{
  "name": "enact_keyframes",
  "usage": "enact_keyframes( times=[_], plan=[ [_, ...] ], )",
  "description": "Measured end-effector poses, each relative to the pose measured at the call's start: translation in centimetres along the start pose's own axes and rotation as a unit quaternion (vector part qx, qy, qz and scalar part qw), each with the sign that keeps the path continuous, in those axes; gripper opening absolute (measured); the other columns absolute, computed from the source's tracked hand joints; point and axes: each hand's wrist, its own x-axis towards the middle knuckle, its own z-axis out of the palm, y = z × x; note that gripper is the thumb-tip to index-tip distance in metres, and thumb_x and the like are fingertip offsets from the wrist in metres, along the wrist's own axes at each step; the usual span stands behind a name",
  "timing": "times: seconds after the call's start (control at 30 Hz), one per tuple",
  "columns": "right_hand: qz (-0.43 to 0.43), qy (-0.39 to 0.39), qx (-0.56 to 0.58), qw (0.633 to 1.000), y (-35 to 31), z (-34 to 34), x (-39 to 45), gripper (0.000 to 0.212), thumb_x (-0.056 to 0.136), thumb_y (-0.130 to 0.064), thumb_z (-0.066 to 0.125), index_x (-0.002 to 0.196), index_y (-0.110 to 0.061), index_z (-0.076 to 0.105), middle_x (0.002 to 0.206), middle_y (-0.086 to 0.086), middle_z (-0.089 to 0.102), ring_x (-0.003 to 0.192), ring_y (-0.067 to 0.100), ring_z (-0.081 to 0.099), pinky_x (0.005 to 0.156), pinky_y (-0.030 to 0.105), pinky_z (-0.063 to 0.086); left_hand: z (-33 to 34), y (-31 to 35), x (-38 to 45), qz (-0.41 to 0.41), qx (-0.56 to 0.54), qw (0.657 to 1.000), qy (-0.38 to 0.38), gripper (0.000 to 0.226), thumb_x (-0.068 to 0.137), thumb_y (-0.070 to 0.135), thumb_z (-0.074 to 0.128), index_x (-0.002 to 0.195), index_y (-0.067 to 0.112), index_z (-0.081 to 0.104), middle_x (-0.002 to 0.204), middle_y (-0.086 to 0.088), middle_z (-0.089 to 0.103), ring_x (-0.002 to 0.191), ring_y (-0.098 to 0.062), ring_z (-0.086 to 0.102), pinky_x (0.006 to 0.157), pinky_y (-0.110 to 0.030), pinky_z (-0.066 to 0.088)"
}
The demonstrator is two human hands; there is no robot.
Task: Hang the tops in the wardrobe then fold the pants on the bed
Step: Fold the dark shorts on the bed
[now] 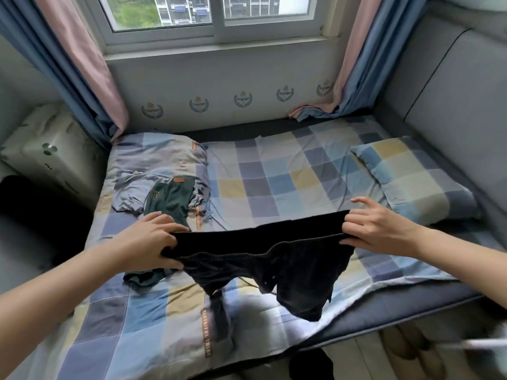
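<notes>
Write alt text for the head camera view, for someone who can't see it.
Two hands, left hand and right hand, hold a pair of black pants stretched by the waistband above a bed with a checked sheet. A green garment and a checked pillow lie on the bed below a window.

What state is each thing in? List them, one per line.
black pants: held up by the waistband, legs hanging, unfolded
left hand: grips waistband's left end
right hand: grips waistband's right end
green pants: crumpled on the bed
bed: covered by a checked quilt
window: shut
curtains: drawn aside
</notes>
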Motion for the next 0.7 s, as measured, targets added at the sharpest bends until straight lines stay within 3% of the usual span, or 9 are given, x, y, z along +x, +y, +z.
enact_keyframes(
  times=[0.07,0.17,0.23,0.3,0.37,0.43,0.53,0.63,0.7],
  plan=[
    [0.038,0.0,0.018,0.999,1.5,0.1,-1.7,0.03,0.094,-0.034,0.054,0.074,-0.013,0.06,0.067,-0.002,0.052,0.058,0.019,0.055,0.079,0.038,0.053,-0.6,1.6,2.2,0.025,-0.03,0.995,0.096,0.052,0.089,0.06,0.048,0.072,0.019,0.075,0.117,0.007,0.068,0.101,-0.021,0.064,0.089,-0.032,0.052],
    [0.107,0.017,0.083,0.991,4.6,0.5,-5.0,0.039,0.095,-0.037,0.047,0.077,-0.006,0.063,0.076,0.003,0.054,0.059,0.018,0.053,0.062,0.027,0.049,-1.2,3.0,5.3,0.017,-0.125,0.982,0.138,0.049,0.093,0.046,0.044,0.08,0.012,0.076,0.115,-0.001,0.07,0.099,-0.022,0.068,0.083,-0.03,0.055],
    [0.135,0.013,0.115,0.984,7.2,0.8,-7.6,0.036,0.094,-0.037,0.053,0.079,-0.006,0.063,0.09,0.006,0.053,0.074,0.017,0.05,0.072,0.023,0.045,-1.8,3.9,7.8,-0.014,-0.233,0.961,0.146,0.034,0.096,0.035,0.054,0.087,0.01,0.076,0.117,0.001,0.069,0.102,-0.014,0.068,0.086,-0.026,0.053],
    [0.16,-0.01,0.114,0.98,9.7,1.4,-9.6,0.028,0.082,-0.036,0.071,0.075,-0.01,0.063,0.109,0.01,0.053,0.099,0.024,0.048,0.089,0.03,0.042,-2.2,4.5,10.3,-0.042,-0.299,0.942,0.146,0.014,0.092,0.02,0.065,0.091,0.01,0.076,0.115,0.004,0.068,0.1,-0.002,0.066,0.085,-0.017,0.051],
    [0.206,-0.04,0.197,0.958,11.7,1.9,-10.5,0.025,0.077,-0.035,0.075,0.076,-0.013,0.065,0.12,0.01,0.052,0.11,0.022,0.048,0.095,0.033,0.04,-2.7,4.8,12.6,-0.097,-0.351,0.922,0.135,0.01,0.086,0.01,0.069,0.093,0.015,0.074,0.103,0.003,0.069,0.089,-0.006,0.067,0.075,-0.014,0.05],
    [0.268,-0.062,0.295,0.915,13.5,2.3,-11.3,0.026,0.082,-0.041,0.064,0.083,-0.015,0.066,0.103,-0.001,0.061,0.092,0.001,0.055,0.083,0.025,0.044,-3.1,5.5,15.4,-0.181,-0.42,0.884,0.1,0.011,0.09,0.008,0.065,0.09,0.018,0.066,0.084,-0.003,0.065,0.071,-0.02,0.063,0.061,-0.023,0.047],
    [0.349,-0.052,0.355,0.866,15.4,3.9,-11.6,0.034,0.085,-0.044,0.059,0.084,-0.01,0.061,0.07,0.0,0.06,0.062,0.009,0.054,0.057,0.027,0.04,-3.2,6.5,18.7,-0.26,-0.458,0.845,0.091,0.005,0.098,0.012,0.055,0.093,0.012,0.053,0.073,-0.01,0.053,0.057,-0.013,0.046,0.051,-0.018,0.034],
    [0.383,-0.002,0.372,0.846,17.1,5.2,-11.3,0.022,0.087,-0.027,0.067,0.096,-0.016,0.05,0.077,-0.002,0.057,0.064,0.01,0.053,0.059,0.022,0.04,-3.1,7.6,21.0,-0.301,-0.477,0.808,0.172,0.006,0.099,0.011,0.051,0.101,0.009,0.046,0.075,-0.003,0.046,0.057,-0.008,0.041,0.051,-0.013,0.036],
    [0.419,0.032,0.431,0.798,17.8,5.8,-10.8,0.037,0.088,-0.019,0.068,0.116,-0.021,0.044,0.093,0.0,0.058,0.077,0.01,0.058,0.072,0.024,0.045,-3.2,8.0,21.7,-0.311,-0.492,0.782,0.222,0.013,0.098,0.014,0.053,0.107,0.016,0.043,0.082,-0.004,0.048,0.064,-0.014,0.045,0.058,-0.015,0.04]
  ],
)
